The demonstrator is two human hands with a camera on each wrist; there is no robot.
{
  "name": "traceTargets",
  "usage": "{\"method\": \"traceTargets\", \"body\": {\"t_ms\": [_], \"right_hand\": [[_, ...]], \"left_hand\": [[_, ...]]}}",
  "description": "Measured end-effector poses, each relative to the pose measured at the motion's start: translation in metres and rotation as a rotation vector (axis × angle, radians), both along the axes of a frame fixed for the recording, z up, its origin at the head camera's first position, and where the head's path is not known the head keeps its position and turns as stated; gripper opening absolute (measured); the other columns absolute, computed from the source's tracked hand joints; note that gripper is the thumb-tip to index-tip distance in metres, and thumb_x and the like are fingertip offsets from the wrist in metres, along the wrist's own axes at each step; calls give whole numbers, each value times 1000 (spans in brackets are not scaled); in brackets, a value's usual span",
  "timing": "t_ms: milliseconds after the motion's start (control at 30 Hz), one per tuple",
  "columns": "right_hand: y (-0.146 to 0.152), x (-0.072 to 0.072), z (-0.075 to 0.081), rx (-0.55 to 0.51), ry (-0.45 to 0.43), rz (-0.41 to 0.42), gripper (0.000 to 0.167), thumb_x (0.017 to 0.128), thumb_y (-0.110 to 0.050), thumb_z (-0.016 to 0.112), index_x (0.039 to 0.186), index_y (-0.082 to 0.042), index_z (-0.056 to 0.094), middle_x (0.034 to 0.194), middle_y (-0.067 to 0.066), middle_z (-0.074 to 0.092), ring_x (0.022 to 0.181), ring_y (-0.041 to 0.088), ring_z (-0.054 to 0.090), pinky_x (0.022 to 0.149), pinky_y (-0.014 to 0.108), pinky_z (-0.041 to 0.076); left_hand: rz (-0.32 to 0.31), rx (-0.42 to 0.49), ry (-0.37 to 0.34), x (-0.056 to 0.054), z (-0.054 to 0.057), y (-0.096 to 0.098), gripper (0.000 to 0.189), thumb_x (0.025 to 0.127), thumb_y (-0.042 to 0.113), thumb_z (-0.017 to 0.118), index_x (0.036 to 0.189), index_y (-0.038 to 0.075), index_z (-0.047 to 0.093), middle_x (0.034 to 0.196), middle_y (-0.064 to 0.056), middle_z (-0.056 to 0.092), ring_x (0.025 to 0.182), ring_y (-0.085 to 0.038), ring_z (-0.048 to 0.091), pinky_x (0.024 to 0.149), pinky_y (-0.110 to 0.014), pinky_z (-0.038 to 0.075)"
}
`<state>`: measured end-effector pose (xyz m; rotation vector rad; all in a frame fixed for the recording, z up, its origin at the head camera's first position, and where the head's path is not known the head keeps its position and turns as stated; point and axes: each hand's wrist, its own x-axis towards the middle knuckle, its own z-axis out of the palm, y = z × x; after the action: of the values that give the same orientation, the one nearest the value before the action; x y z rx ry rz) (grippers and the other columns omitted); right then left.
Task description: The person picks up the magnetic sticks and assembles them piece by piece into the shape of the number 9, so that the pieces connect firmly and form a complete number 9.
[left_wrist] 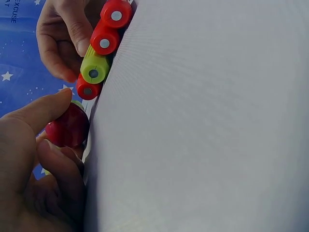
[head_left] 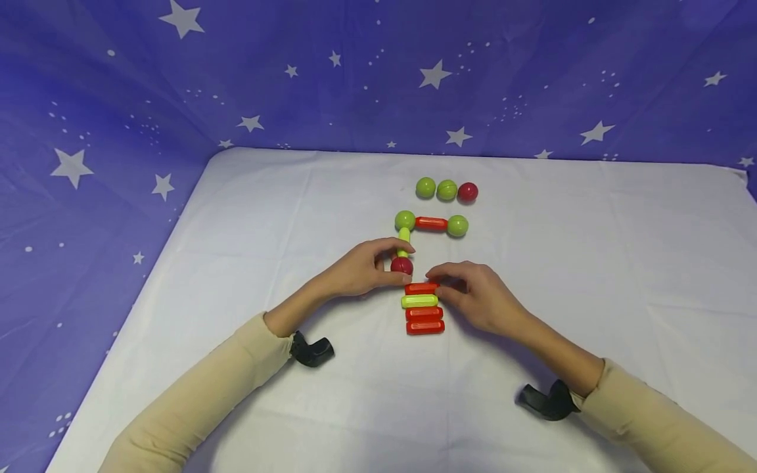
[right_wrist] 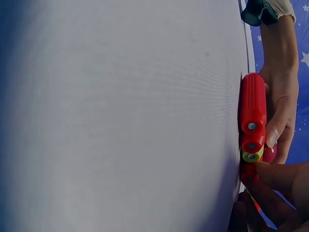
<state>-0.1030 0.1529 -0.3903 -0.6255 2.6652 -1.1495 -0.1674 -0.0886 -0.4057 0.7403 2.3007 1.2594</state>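
Note:
My left hand curls round a dark red ball, thumb on the near side and fingers on the far side. A yellow-green rod joins this ball to a green ball. From there a red rod runs right to another green ball. My right hand pinches the right end of the farthest red rod in a row of rods. Nearer in that row lie a yellow-green rod and two red rods. Silvery round ends show on the rods.
Beyond the joined pieces, two green balls and a red ball sit in a row. A white cloth covers the table. Blue star-patterned fabric hangs behind and to the left. Black wrist mounts stick out from both sleeves.

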Motion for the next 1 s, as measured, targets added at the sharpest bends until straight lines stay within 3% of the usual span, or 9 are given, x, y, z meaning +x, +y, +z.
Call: {"method": "traceTargets", "body": {"t_ms": [467, 1000], "right_hand": [[0, 1, -1, 4, -10, -41, 24, 88, -2, 72, 111, -6, 73, 105, 4, 71, 97, 24, 62, 88, 45, 50], [16, 2, 1, 48, -20, -69, 27, 89, -1, 71, 115, -5, 70, 110, 7, 69, 100, 25, 62, 90, 47, 50]], "left_hand": [[-9, -3, 1, -1, 0, 0, 45, 86, 28, 79, 126, 18, 62, 92, -4, 56, 60, -19, 47, 57, -29, 37], [-3, -27, 11, -1, 1, 1, 46, 85, 27, 80, 126, 19, 62, 95, -3, 57, 63, -19, 47, 60, -30, 37]]}}
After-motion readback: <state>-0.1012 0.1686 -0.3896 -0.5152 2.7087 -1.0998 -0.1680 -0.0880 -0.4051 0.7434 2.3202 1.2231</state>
